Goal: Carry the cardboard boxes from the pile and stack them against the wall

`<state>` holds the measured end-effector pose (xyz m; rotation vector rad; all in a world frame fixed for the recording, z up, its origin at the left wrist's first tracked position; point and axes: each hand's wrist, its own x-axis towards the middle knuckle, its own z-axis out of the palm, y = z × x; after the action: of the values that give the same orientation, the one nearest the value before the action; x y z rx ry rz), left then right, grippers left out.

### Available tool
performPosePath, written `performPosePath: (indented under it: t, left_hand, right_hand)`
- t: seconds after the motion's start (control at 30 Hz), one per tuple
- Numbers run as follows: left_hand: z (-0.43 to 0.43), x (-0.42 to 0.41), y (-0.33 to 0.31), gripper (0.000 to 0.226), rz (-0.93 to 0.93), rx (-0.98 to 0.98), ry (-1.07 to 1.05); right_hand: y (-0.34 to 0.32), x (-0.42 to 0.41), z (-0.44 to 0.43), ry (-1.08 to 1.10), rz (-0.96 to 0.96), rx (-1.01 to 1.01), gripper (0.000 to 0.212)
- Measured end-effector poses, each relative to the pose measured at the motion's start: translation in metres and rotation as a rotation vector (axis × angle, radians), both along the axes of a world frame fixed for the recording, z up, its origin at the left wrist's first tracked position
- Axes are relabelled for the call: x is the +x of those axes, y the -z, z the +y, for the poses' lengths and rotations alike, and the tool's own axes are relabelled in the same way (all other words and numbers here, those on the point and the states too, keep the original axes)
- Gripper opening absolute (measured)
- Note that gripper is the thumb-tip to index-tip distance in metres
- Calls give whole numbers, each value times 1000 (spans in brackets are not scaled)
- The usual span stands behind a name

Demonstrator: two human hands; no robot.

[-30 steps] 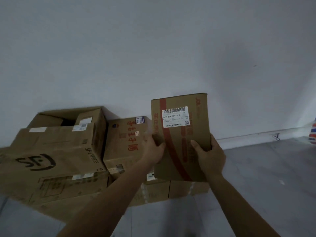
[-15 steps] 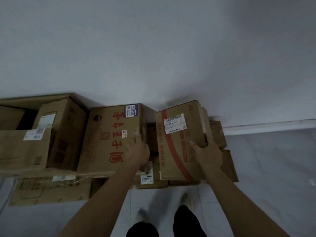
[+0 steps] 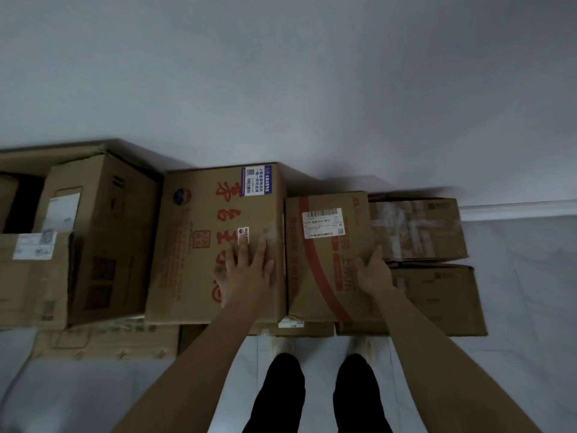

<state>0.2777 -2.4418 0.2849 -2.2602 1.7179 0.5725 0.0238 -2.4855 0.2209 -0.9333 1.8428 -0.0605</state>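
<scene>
Red-striped box [image 3: 327, 257] now set down (no longer aloft) beside the big box [image 3: 199, 245], onto which my left hand [image 3: 246, 270] has shifted flat.

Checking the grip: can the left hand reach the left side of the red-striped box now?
Probably not: the big box under the left hand seems tight against that side of the red-striped box; only its top looks free.

The smaller box [image 3: 327, 270] is brown cardboard with a broad red stripe, red print and a white barcode label [image 3: 323, 223]. The larger box [image 3: 193, 276] is brown with red brush characters, a round blue emblem [image 3: 182, 197] and a blue-and-white sticker [image 3: 256, 181]. The taped box [image 3: 437, 232] is brown with whitish bands. The wall [image 3: 281, 73] is pale grey. The trousers [image 3: 281, 395] are black.
</scene>
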Motion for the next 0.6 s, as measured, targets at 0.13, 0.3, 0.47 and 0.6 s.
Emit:
performPosePath:
  t: [0.13,0.3,0.47,0.6]
  left_hand:
    - [-3,-1,-4,57,-28,67,17]
    - [-25,4,-36,46,36,112,33]
    - [-47,-4,-98,17,67,-74,78]
    - [-46,-10,-109,28,100,-70,168]
  right_hand:
    - [-10,6,7,-75,165,-57,82]
    - [-57,15,0,-120,145,-276,63]
    - [-112,4,11,-301,99,-265,23]
    - [-82,5,48,-413,-26,-2,34]
